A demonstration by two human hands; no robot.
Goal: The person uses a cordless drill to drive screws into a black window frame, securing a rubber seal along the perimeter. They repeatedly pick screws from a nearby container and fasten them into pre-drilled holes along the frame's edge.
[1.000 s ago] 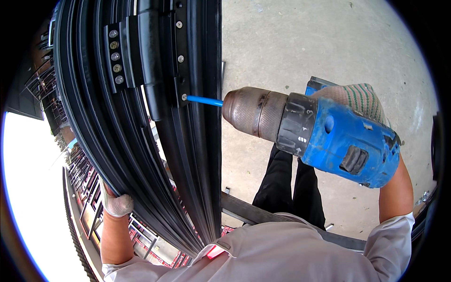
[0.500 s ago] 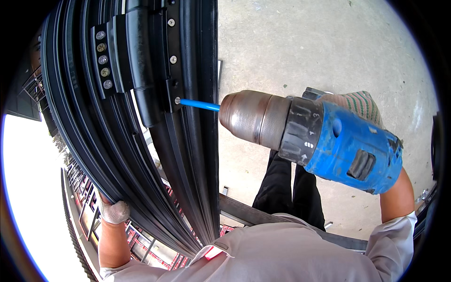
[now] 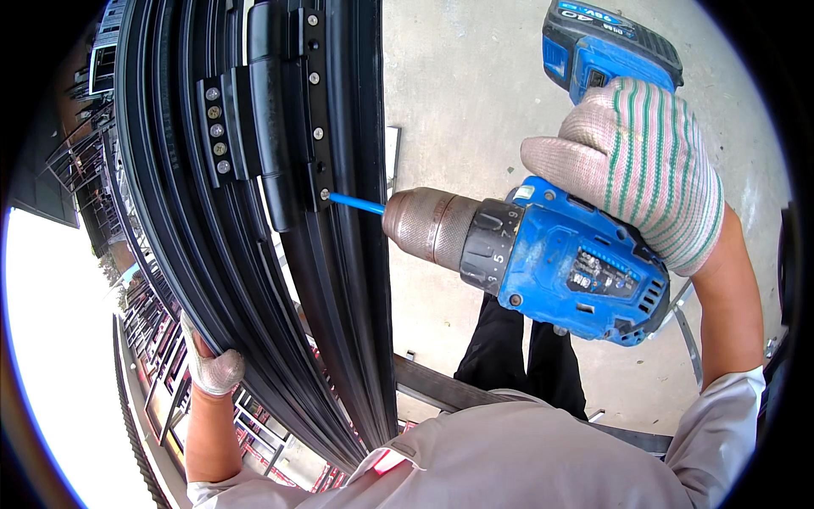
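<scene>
1. Blue drill [image 3: 585,271]: right of the black frame [image 3: 229,280], its handle clenched in the right hand's [image 3: 649,174] gloved fingers, its bit [image 3: 356,204] at the lowest visible screw [image 3: 325,194] of the hinge [image 3: 270,119].
2. Left hand [image 3: 218,371] touches the frame's left edge; fingers partly hidden, so I cannot tell whether they grasp.
3. Five screws sit left of the hinge, four right, seemingly seated; one dark hole [image 3: 312,44] looks unfilled.
4. Dark bar [image 3: 445,382] crosses before the shirt [image 3: 509,450]; the drill hides some floor [image 3: 458,102].

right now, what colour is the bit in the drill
Bright blue; the bit shows best in the head view.
</scene>
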